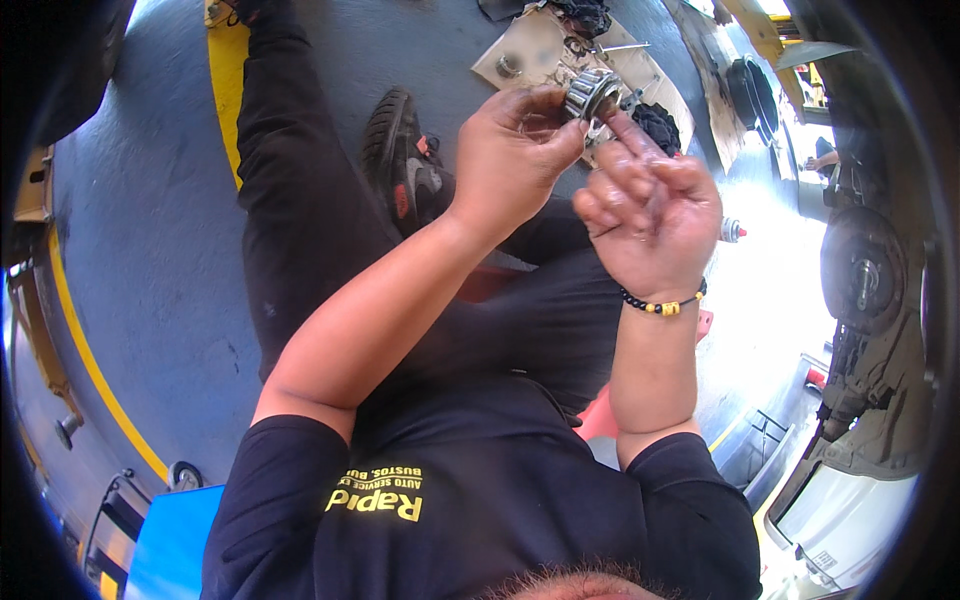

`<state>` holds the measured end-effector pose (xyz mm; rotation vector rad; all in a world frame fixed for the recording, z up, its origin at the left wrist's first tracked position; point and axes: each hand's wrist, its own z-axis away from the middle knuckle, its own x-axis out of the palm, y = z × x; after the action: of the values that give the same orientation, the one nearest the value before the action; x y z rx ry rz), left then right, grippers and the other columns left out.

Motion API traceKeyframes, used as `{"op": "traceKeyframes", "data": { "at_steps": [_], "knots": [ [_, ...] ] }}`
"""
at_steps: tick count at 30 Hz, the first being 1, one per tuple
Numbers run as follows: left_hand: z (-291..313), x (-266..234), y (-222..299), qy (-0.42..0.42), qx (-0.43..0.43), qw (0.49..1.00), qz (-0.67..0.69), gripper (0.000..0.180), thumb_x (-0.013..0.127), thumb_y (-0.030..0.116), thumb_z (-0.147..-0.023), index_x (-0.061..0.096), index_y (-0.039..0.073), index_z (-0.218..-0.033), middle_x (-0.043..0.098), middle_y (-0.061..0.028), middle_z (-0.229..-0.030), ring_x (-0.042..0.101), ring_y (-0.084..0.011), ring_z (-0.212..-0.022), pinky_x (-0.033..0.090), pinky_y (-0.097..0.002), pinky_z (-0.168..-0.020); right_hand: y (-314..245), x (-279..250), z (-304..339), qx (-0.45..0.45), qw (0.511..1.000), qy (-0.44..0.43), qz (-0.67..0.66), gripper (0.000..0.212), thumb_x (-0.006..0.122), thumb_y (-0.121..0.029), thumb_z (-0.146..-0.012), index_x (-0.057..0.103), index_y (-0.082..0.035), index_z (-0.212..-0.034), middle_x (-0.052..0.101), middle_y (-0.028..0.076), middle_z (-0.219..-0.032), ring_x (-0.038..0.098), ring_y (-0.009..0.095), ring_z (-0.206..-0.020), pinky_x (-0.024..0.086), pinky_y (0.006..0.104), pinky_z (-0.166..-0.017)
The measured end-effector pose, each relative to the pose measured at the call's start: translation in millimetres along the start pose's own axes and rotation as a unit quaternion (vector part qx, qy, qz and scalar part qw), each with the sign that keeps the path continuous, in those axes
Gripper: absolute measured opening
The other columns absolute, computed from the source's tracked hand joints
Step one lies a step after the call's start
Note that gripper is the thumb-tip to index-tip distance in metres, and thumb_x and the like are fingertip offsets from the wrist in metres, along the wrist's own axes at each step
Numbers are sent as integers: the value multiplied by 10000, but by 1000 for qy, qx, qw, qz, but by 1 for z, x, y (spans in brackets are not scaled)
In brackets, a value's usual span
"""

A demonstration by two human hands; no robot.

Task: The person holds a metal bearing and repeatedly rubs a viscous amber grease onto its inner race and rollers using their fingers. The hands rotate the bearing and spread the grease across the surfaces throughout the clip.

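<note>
A metal tapered roller bearing (590, 95) is pinched between the thumb and fingers of my left hand (515, 150), its rollers showing around the outside. My right hand (650, 205) is palm up, with one finger stretched to the bearing's near right edge. Its other fingers are loosely bent and hold nothing that I can see. The fingertips of both hands look dark and greasy. Beyond the bearing, a stained cardboard sheet (520, 55) on the floor carries a small round metal part (509, 65) and a crumpled black cloth (656, 128).
To the right is a vehicle's underside with a round hub (862, 270). A spray can (732, 230) with a red tip stands by my right wrist. My shoe (402, 165) rests on the blue floor, left of the cardboard. A blue box-like surface (175, 545) lies at the lower left.
</note>
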<state>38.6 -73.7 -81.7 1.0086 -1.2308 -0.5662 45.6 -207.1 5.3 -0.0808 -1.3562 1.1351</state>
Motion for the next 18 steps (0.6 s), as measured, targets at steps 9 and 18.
{"op": "traceKeyframes", "data": {
  "at_steps": [9,18],
  "knots": [
    [-26,-28,19,16,-174,926,336,280,594,242,-1017,645,51,-1216,697,-95,-1197,648,-266,-1190,497,-615,-1028,30,-20,17,-179,806,-113,553,928,617,24,-756,321,-74,-1630,610,53,-995,541,126,-861,495,280,-798],
    [-20,-26,43,45,-195,865,461,346,640,283,-978,637,46,-1230,680,-106,-1208,638,-229,-1202,500,-553,-1065,95,-18,-9,-208,757,-54,617,1102,668,-6,-805,8,-118,-1680,603,180,-1341,644,241,-922,529,337,-819]
  ]
}}
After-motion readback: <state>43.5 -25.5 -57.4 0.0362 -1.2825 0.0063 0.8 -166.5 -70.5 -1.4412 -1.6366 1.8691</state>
